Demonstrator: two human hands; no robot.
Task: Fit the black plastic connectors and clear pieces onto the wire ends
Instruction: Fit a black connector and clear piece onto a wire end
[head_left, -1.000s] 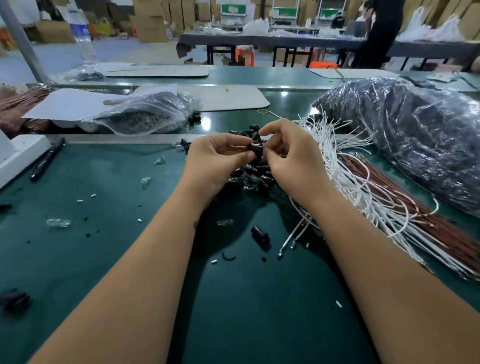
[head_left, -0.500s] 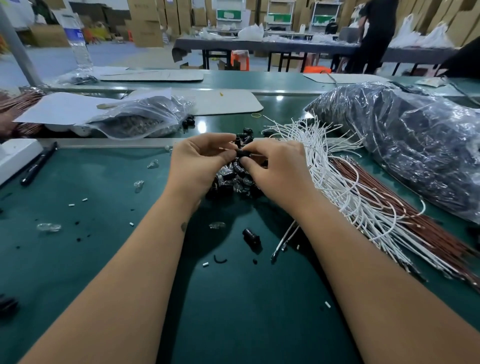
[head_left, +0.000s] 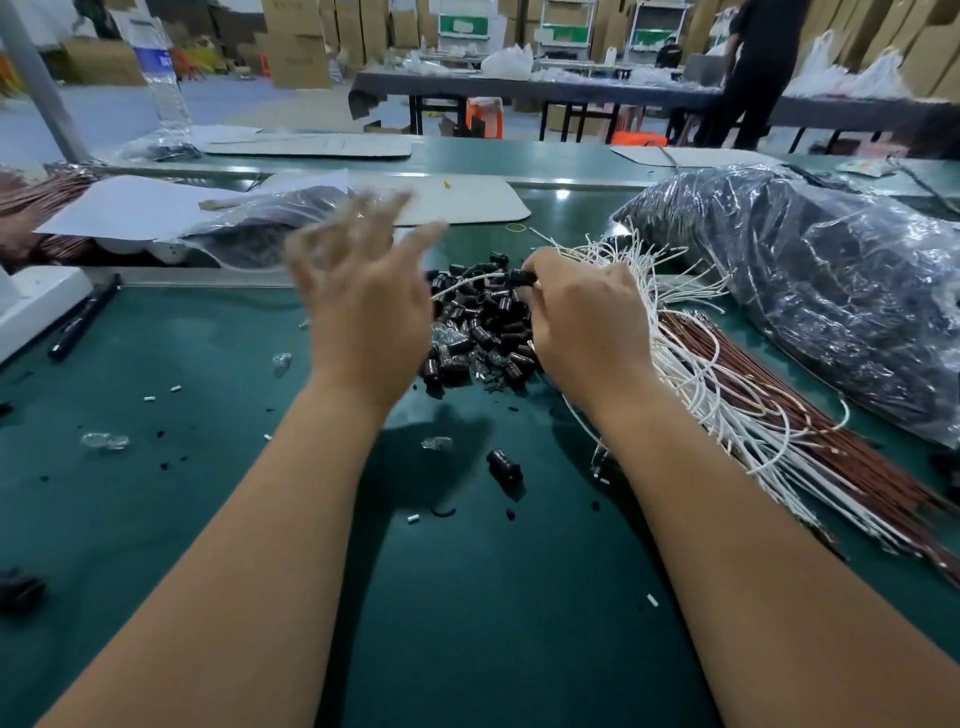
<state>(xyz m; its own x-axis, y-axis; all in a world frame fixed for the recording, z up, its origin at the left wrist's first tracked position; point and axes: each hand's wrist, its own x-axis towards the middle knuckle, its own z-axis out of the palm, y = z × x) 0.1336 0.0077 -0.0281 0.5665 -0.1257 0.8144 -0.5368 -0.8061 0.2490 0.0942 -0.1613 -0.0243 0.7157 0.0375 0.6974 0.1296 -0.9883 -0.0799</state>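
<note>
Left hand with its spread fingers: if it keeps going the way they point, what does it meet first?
Probably the clear plastic bag of dark parts lying just beyond the blurred left hand. Depth is unclear, so the hand may pass above it.

A green tabletop (head_left: 156, 467) is spread beneath the hands, with overhead light reflected on its far strip. Beyond the hands, a long dark table (head_left: 519, 91) is set on a pale floor (head_left: 119, 111). Stacked cardboard boxes (head_left: 298, 47) and shelving (head_left: 566, 26) are ranged along the far wall.
</note>
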